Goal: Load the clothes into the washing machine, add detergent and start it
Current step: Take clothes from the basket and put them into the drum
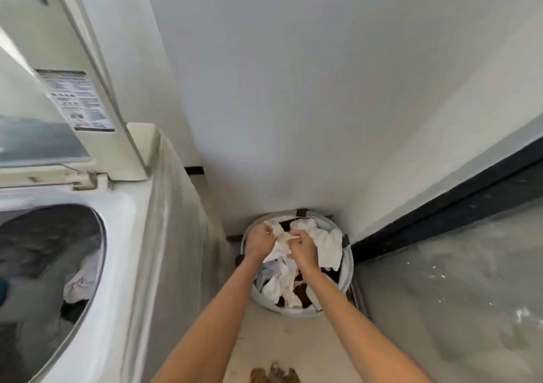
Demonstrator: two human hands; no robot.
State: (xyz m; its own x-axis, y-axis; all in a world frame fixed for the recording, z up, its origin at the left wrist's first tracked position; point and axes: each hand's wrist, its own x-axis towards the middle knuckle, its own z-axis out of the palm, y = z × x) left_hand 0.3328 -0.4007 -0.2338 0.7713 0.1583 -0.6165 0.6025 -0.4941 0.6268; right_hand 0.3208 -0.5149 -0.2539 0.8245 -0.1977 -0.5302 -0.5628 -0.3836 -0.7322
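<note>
**laundry_newb:** Clothes [296,268] are mostly still in the round white laundry basket [348,271] on the floor, tucked in the corner just beside the washing machine [129,265]. Both hands are down in the pile. Left hand [260,240] and right hand [304,249] each have their fingers curled tight round the same pale cloth [283,240], pinching it up between them. Why two hands for one rag?

**spincycle77:** My guess is the stuff's all tangled, so grabbing at two spots lets you peel one piece off without dragging the whole heap out. The white towel [326,244] draped over the far rim would probably come along otherwise.

**laundry_newb:** Makes sense. The lid [85,74] is propped straight up, and the drum [50,253] is wide open, with a light-coloured piece [79,282] already lying inside.

**spincycle77:** Yeah, lid up means it's a short swing left from basket to tub. Basket parked right next to the machine for the same reason. I'd say loading is early on, loads left in there. No detergent anywhere in view, so that step's still to come.
</note>
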